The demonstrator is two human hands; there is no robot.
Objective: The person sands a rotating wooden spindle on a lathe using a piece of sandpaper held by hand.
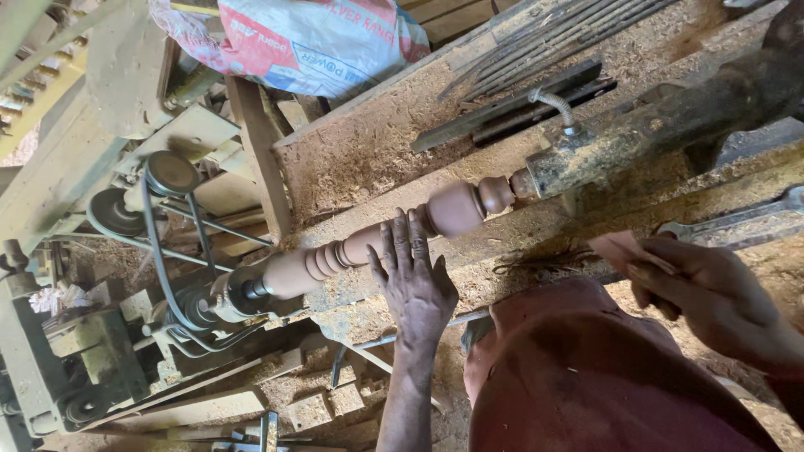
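On the lathe, the left hand [416, 285] is resting flat, fingers spread, on the turned wooden spindle [377, 238], lying lower-left to upper-right; the right hand [712, 293] is pinching sandpaper [620, 249].

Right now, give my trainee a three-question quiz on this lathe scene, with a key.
1. True or false: the left hand rests its fingers on the turned wooden spindle mounted in the lathe.
2. What does the right hand hold? A) a hammer B) a small pinkish sheet, like sandpaper C) a drill
3. Fill in: the flat bench surface behind the spindle is covered in ____.

Key: 1 true; 2 B, the pinkish sheet; 3 sawdust.
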